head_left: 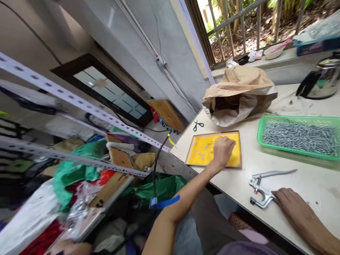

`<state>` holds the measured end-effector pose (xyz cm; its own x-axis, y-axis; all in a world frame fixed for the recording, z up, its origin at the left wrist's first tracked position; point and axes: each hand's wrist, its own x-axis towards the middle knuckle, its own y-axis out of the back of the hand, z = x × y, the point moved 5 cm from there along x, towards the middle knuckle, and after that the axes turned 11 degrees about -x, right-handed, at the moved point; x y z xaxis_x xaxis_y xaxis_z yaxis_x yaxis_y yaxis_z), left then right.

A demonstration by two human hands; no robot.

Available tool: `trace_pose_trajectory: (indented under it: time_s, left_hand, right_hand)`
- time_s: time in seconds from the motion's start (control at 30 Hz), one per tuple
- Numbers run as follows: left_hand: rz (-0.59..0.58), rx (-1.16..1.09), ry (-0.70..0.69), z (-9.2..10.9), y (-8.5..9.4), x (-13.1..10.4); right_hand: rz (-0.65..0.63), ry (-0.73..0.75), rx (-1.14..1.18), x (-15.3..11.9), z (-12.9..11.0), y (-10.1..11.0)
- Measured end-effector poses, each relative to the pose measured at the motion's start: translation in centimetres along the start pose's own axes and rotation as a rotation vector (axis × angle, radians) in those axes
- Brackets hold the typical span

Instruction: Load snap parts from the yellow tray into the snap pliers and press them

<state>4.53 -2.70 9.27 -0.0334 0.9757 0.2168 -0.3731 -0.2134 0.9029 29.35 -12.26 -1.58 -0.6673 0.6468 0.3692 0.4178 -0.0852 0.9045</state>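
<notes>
My left hand [223, 151] is over the shallow yellow tray [192, 160], its fingers curled and pinched together; anything between the fingertips is too small to make out. Small pale pieces [201, 154] lie scattered in the tray. On the white table [289, 226], my right hand [290, 202] rests palm down, fingers closed over the lower handle of silver snap-fastener-type pliers [265, 199]. The pliers' C-shaped jaw points left and their upper handle [278, 173] is swung away. The held handle is mostly hidden under the hand.
Beyond the tray lie small green-handled scissors [198, 126] and an open brown paper bag [239, 92]. A green basket [261, 141] full of small metal screw-like parts stands at the right, below a kettle [322, 79]. Perforated metal rails [79, 102] and heaped bags fill the left.
</notes>
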Motion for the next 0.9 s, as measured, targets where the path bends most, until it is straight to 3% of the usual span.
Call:
trace_pose_trajectory:
  time_s: [0.07, 0.13, 0.23, 0.33, 0.5, 0.63, 0.9]
  left_hand:
    - [-0.037, 0.087, 0.258, -5.8, 0.9, -0.9]
    - [-0.058, 0.142, 0.423, -10.3, 2.0, -1.4]
    - [-0.084, 0.157, 0.486, -14.0, 2.8, -1.8]
    - [-0.127, 0.140, 0.477, -15.4, 2.1, -2.0]
    - [-0.173, 0.111, 0.451, -16.4, -0.1, -2.0]
    - [-0.201, 0.080, 0.455, -17.1, -1.3, -1.8]
    - [-0.135, -0.070, 0.515, -18.1, -1.1, -2.0]
  right_hand:
    - [0.007, 0.024, 0.007, 0.0, 0.0, -1.1]
    - [0.032, 0.058, -0.008, 0.2, -0.2, -1.5]
    - [0.079, 0.084, -0.048, 0.8, -0.6, -1.8]
    - [0.098, 0.096, -0.058, 1.4, -1.2, -2.2]
    - [0.014, 0.065, -0.033, 1.6, -1.7, -3.0]
    - [0.040, 0.099, -0.035, 1.7, -1.7, -3.0]
    - [0.079, 0.099, -0.050, 1.7, -1.4, -3.5]
